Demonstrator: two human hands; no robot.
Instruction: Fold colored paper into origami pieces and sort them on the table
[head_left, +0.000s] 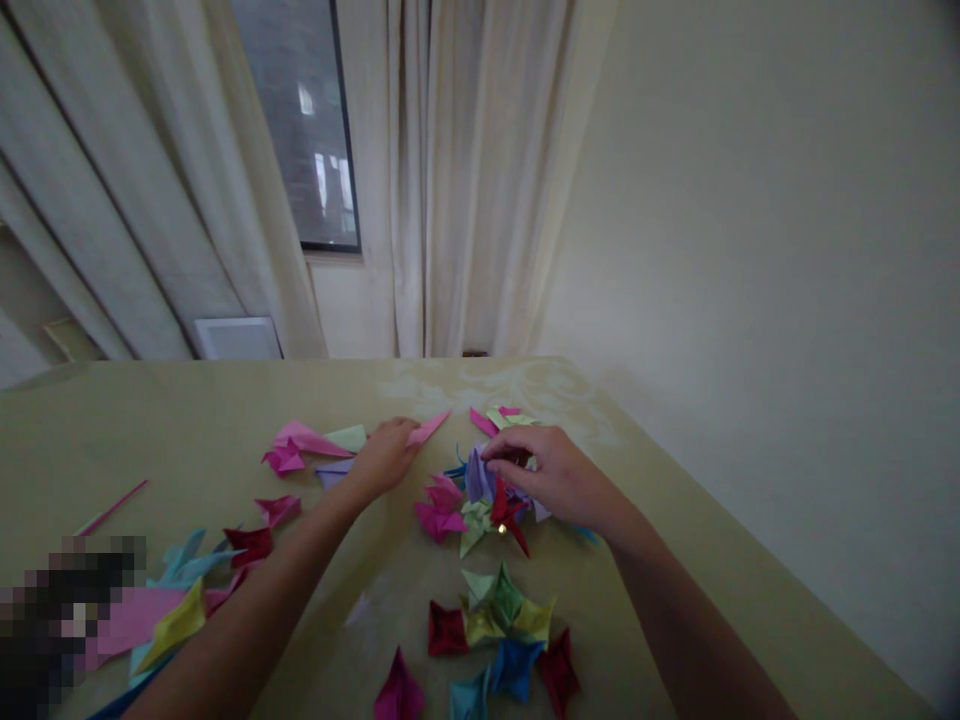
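A purple origami piece [478, 480] sits in a cluster on the table [645, 600], its top at the fingertips of the right hand [551, 470]; whether they pinch it, I cannot tell. A red origami piece [508, 515] lies just below. The left hand [388, 455], apart from the right, covers part of a pointed pink paper piece [430, 428], its grip hidden. Pale curtains [480, 180] hang beyond.

The table [720, 560] is free beside the wall [780, 250]; folded papers [478, 480] crowd the right hand [547, 470].
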